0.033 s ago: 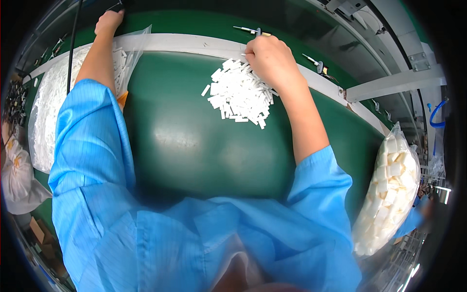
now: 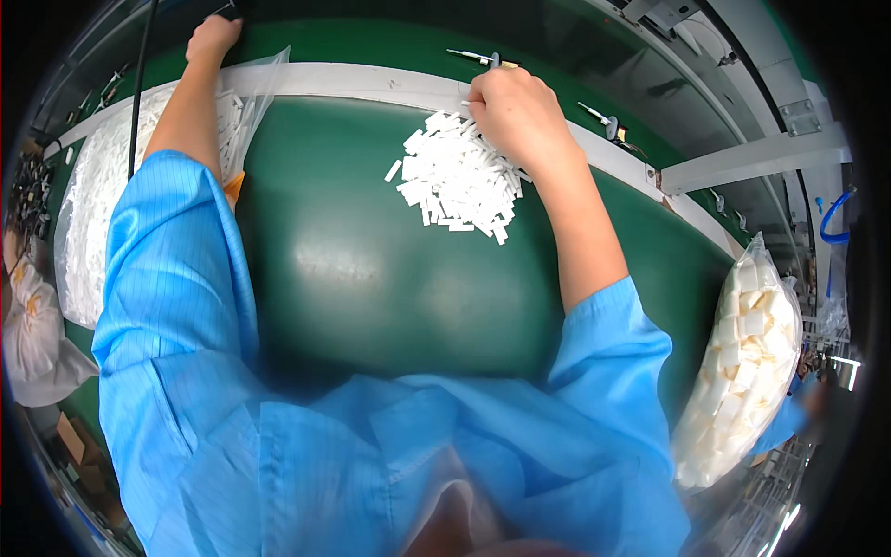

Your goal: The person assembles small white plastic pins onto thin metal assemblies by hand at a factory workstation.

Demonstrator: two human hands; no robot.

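My left hand (image 2: pixel 213 39) reaches to the far left, past the white rail, with its fingers closed around a small dark object (image 2: pixel 228 12) that I cannot make out. At the far side of a heap of small white rectangular pieces (image 2: pixel 459 176), my right hand (image 2: pixel 522 113) is bent down with its fingers pinched. A small white piece (image 2: pixel 466 104) shows at its fingertips. Under my left forearm lies a clear plastic bag (image 2: pixel 102 213) full of similar white pieces. The heap rests on the green tabletop (image 2: pixel 371 297).
A white rail (image 2: pixel 371 84) borders the table's far side. Beyond it, on a green strip, lie thin white-tipped parts with dark bodies, one (image 2: pixel 473 57) behind my right hand and another (image 2: pixel 608 125) further right. A clear bag of cream-coloured blocks (image 2: pixel 742 371) stands at the right edge.
My left hand has shifted very slightly to the right. Otherwise the scene looks the same.
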